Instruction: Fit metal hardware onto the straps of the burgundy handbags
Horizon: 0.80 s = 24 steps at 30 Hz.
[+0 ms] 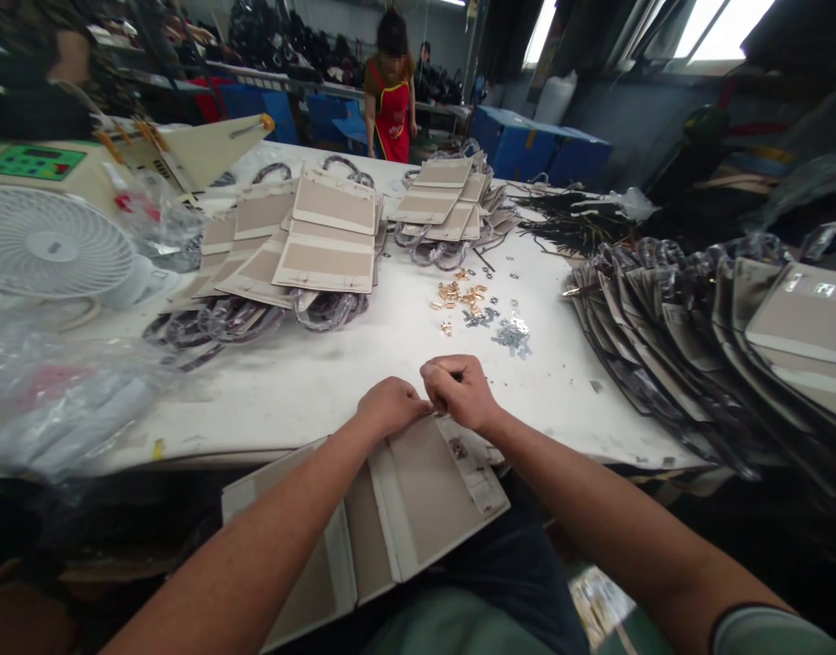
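Through the head camera I observe the left hand (394, 405) clamped on the far edge of the beige panel (428, 496). The right hand (462, 391) is curled at the same edge, close beside the left; I cannot tell what lies between its fingers. The panel is tilted across the lap, its far end at the front edge of the white table (308, 382). A pale strip with small dark marks runs along its right side.

Ahead of the hands, I locate gold-coloured fittings (451, 293) in a loose group, with a pile of flat silver pieces (513, 337) just beside them. Beyond, to the left, stands a panel stack (332, 227) with plastic-wrapped handles (328, 309); a smaller stack (435, 191) lies behind it. At the right, further panels (800, 314) overlap in a row, near dark straps (574, 218).

At the far left I note a white fan (49, 241) and clear plastic bags (55, 400). In the background, a person in a red apron (393, 118) stands near blue boxes (517, 146).
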{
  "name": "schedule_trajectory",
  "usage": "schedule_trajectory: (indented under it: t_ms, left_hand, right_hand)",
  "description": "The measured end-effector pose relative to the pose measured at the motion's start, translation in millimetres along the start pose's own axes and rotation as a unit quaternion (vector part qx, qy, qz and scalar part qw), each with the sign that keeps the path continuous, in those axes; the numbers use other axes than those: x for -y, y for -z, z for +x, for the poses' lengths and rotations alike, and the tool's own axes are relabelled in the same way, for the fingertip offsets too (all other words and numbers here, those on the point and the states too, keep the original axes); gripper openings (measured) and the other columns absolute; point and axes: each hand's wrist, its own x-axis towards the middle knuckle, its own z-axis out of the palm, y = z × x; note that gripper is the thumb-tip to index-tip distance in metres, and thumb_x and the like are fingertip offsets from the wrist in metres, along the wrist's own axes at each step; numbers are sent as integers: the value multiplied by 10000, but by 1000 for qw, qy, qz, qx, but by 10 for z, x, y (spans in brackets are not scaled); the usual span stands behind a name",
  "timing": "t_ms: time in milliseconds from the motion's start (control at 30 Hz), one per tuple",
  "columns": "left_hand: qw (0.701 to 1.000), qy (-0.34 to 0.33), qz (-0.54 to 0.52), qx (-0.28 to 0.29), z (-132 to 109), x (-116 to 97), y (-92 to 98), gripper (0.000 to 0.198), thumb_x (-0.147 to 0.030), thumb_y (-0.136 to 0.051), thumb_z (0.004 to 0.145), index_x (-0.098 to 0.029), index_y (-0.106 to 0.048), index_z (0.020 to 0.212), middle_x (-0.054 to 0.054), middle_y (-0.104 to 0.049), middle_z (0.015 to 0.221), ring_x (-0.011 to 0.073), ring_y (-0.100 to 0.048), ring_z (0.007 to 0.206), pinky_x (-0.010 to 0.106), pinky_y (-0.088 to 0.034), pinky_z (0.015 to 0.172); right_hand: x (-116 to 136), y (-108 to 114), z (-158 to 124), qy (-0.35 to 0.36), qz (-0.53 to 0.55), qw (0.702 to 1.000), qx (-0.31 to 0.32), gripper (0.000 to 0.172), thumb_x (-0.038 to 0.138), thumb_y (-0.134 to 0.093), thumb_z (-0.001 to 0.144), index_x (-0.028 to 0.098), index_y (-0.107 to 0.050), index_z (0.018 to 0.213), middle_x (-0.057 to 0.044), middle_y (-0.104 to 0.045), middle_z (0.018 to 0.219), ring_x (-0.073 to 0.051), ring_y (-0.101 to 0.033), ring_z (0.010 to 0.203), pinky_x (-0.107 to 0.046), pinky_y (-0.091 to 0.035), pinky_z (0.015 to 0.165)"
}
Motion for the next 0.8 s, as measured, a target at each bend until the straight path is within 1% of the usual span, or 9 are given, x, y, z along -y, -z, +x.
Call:
schedule_trajectory:
  t_ms: [100,167,300,400,467,533,600,700,800]
  left_hand:
    - [1000,-8,9,21,-24,-10,19,349,-565,-734,725,-231,-728,621,6,-660,590,183,-589,601,300,-346,577]
    - [1000,-9,12,25,-29,-15,21,349,-564,-719,738,-226,-740,654,3,-663,598,182,-591,615,295,-342,576]
    - [999,-13,27,21,-42,-40,30,341,-519,-696,759,-206,-713,623,2,-619,558,179,-587,641,280,-335,592]
    - [999,-18,36,17,-47,-46,31,350,-513,-679,771,-204,-702,609,5,-618,566,176,-580,638,282,-330,594]
    - [999,-16,36,17,-42,-37,21,377,-552,-669,775,-209,-710,624,6,-628,583,178,-573,627,289,-321,583]
    - [999,-13,35,16,-35,-30,10,411,-601,-663,772,-214,-717,643,4,-632,593,180,-567,622,296,-313,573]
    - [999,-11,38,17,-34,-34,5,427,-615,-655,773,-216,-707,631,1,-619,582,180,-562,613,299,-310,568]
    - [999,-10,47,17,-39,-53,10,434,-591,-629,795,-214,-676,586,-1,-590,551,175,-554,595,304,-309,564]
    - [998,-16,51,17,-33,-53,7,430,-605,-624,798,-221,-703,622,-2,-626,589,177,-571,609,306,-317,566]
  right_hand:
    - [44,42,-52,23,53,996,-66,550,455,-561,977,227,-475,484,23,-455,468,-121,-416,460,-290,-362,507]
    - [30,16,-85,44,88,991,-89,566,479,-538,998,232,-485,493,17,-473,484,-127,-441,463,-297,-386,520]
    - [-55,-79,-105,33,78,992,-90,567,454,-559,989,228,-479,475,17,-473,464,-123,-425,449,-296,-358,500]
    - [-12,-61,-91,43,80,993,-70,554,411,-580,984,218,-488,473,19,-475,458,-119,-421,444,-296,-340,491]
    - [41,-11,-85,74,103,988,-85,547,412,-586,988,219,-495,484,17,-482,470,-119,-430,451,-295,-342,490]
    - [45,24,-81,89,126,981,-116,546,423,-578,993,223,-494,492,16,-488,477,-121,-435,453,-295,-351,488]
    - [-14,29,-74,67,120,982,-131,541,418,-579,984,227,-484,486,21,-479,463,-120,-426,445,-292,-348,479]
    - [-110,23,-54,22,86,989,-119,525,388,-599,961,226,-475,478,31,-462,443,-114,-409,438,-285,-335,472]
    - [-111,59,-47,44,106,986,-124,527,393,-580,980,226,-486,489,32,-458,444,-119,-423,438,-288,-346,482]
